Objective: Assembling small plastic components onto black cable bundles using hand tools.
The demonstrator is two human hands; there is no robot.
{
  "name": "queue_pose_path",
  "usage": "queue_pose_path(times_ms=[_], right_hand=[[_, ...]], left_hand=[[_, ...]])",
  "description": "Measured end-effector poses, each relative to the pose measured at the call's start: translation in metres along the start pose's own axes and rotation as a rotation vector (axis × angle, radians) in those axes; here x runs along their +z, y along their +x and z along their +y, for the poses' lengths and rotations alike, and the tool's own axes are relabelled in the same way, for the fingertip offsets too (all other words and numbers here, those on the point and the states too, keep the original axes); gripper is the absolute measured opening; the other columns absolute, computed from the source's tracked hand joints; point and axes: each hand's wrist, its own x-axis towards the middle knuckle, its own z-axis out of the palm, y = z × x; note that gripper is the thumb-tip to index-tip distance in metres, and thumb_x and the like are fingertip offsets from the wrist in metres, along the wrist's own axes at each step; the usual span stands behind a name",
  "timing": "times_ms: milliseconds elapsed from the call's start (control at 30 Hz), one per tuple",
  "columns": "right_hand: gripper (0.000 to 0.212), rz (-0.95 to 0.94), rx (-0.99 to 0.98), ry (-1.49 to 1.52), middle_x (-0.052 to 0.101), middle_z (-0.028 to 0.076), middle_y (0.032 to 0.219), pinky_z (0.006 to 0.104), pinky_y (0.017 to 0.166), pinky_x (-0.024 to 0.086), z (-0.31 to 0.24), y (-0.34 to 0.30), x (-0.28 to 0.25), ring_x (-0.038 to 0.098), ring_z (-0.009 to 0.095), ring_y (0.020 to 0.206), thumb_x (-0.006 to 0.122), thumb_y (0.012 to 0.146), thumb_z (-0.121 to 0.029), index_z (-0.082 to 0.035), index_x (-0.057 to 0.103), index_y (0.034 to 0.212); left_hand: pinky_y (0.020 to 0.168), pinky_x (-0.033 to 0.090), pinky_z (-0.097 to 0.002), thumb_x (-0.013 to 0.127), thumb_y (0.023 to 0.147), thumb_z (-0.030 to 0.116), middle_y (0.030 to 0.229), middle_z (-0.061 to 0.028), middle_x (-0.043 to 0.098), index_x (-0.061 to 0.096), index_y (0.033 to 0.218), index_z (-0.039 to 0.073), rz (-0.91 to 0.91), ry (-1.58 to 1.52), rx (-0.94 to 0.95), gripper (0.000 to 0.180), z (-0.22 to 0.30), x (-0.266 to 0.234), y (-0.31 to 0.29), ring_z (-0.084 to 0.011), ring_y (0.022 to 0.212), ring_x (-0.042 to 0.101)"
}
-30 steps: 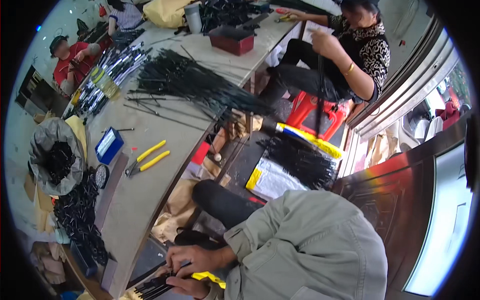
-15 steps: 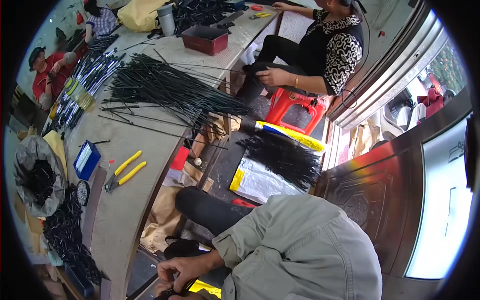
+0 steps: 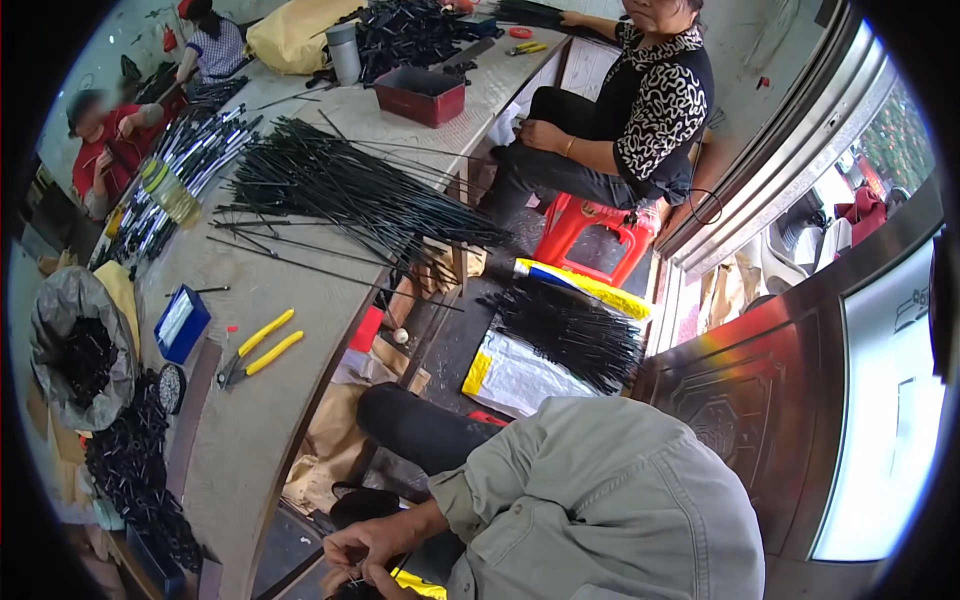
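Observation:
At the bottom edge, my right hand (image 3: 372, 538) reaches out of a grey-green sleeve with its fingertips pinched together. Just below it, my left hand (image 3: 381, 577) is partly cut off by the frame, its fingers bent close to the right hand. Between the two are thin, dark pieces (image 3: 352, 588), too small and hidden to name. My dark-trousered knee (image 3: 415, 425) rises above the hands. On the worktable (image 3: 235, 430) nearest them lie yellow-handled pliers (image 3: 262, 348).
A large heap of black rods (image 3: 340, 190) overhangs the table edge. More lie on a white-and-yellow sack (image 3: 510, 375) on the floor. Beside the pliers stand a blue box (image 3: 182, 323) and a bag of black parts (image 3: 85, 350). A co-worker sits by a red stool (image 3: 590, 235).
My hands stay together at the bottom edge, with small finger movements. The near co-worker has shifted, one hand now by black rods at the far table edge. The view has moved slightly.

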Motion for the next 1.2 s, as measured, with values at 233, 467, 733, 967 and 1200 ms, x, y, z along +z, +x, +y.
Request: queue_pose_path(times_ms=[233, 467, 733, 967, 1200], right_hand=[[0.036, -0.090, 0.116, -0.059, 0.053, 0.003, 0.097, 0.0254, 0.080, 0.043, -0.002, -0.002, -0.017, 0.051, 0.010, 0.094, 0.072, 0.073, -0.003, -0.005, 0.048, 0.100], [0.027, -0.008, 0.212, -0.227, 0.058, 0.000, 0.087, 0.0234, 0.070, 0.044, 0.008, -0.007, -0.020, 0.054, 0.008, 0.083, 0.073, 0.076, -0.010, -0.004, 0.053, 0.095], [0.033, -0.175, 0.189, -0.489, 0.060, 0.005, 0.091, 0.0313, 0.077, 0.047, 0.009, 0.000, -0.031, 0.057, 0.015, 0.087, 0.074, 0.075, -0.014, -0.003, 0.057, 0.101], [0.026, 0.300, -0.444, -1.743, 0.055, 0.013, 0.095, 0.0391, 0.078, 0.044, -0.141, 0.050, -0.053, 0.054, 0.033, 0.091, 0.071, 0.071, -0.007, -0.006, 0.051, 0.087], [0.037, 0.324, -0.282, -2.618, 0.057, 0.011, 0.084, 0.0419, 0.070, 0.044, -0.200, 0.091, -0.113, 0.056, 0.031, 0.081, 0.071, 0.073, -0.035, -0.007, 0.054, 0.088]], left_hand=[[0.081, 0.043, -0.0313, 0.057, 0.089, 0.008, 0.098, -0.0115, 0.054, 0.044, 0.111, -0.001, 0.164, -0.266, -0.135, 0.026, 0.001, 0.004, 0.003, -0.0195, 0.087, 0.052], [0.084, 0.042, -0.0319, 0.056, 0.091, 0.013, 0.098, -0.0128, 0.051, 0.043, 0.114, 0.002, 0.175, -0.147, -0.063, 0.029, -0.012, -0.003, 0.004, -0.0189, 0.089, 0.051], [0.079, 0.043, -0.0299, 0.053, 0.089, 0.008, 0.092, -0.0096, 0.052, 0.045, 0.112, 0.001, 0.263, -0.074, 0.042, 0.025, -0.043, -0.020, -0.006, -0.0157, 0.083, 0.051], [0.064, 0.046, -0.0268, 0.051, 0.082, -0.006, 0.087, -0.0099, 0.050, 0.045, 0.099, 0.001, 0.143, -0.128, 0.004, 0.019, -0.017, -0.023, 0.022, -0.0152, 0.067, 0.055], [0.067, 0.044, -0.0283, 0.051, 0.082, -0.009, 0.085, -0.0097, 0.048, 0.045, 0.091, 0.002, -0.001, -0.245, -0.042, 0.016, -0.023, -0.034, 0.039, -0.0155, 0.073, 0.052]])
